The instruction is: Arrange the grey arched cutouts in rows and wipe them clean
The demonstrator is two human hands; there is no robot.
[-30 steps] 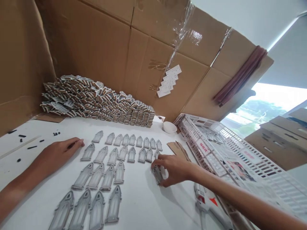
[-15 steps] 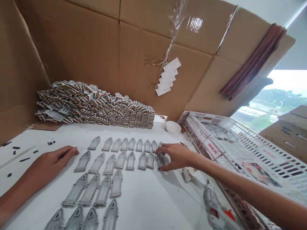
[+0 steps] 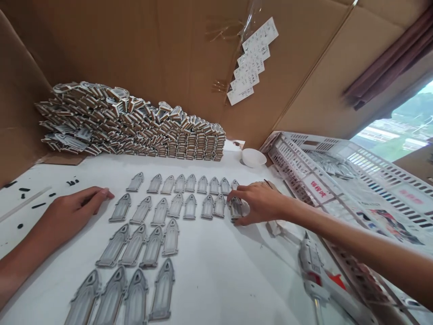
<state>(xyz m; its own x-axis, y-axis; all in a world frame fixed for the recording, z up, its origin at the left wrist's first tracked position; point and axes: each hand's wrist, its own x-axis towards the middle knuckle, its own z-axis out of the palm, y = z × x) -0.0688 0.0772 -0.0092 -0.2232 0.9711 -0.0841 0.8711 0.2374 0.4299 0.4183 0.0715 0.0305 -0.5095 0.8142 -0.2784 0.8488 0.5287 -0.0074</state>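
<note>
My right hand [image 3: 260, 203] is at the right end of the second row, thumb and fingers closed around the sides of a small grey arched window-shaped piece [image 3: 236, 210]. That piece lies on the white table and is partly covered by my fingers. My left hand [image 3: 83, 203] rests on the table left of the rows, its fingers curled together with nothing visible in them. Between the hands lie rows of similar pieces, such as one arched piece [image 3: 190, 206] in the second row and a larger-looking one [image 3: 162, 291] in the front row.
A long stack of arched pieces [image 3: 135, 126] stands against the cardboard wall [image 3: 152, 54]. A white bowl [image 3: 253, 158] is beside the white plastic crate [image 3: 297, 176]. A glue gun [image 3: 313, 266] lies at right front. Small black scraps [image 3: 39, 205] are scattered at far left.
The camera view has tipped down and shifted, so the wall labels appear higher. Both hands keep nearly the same place on the table, the right one still at the same piece.
</note>
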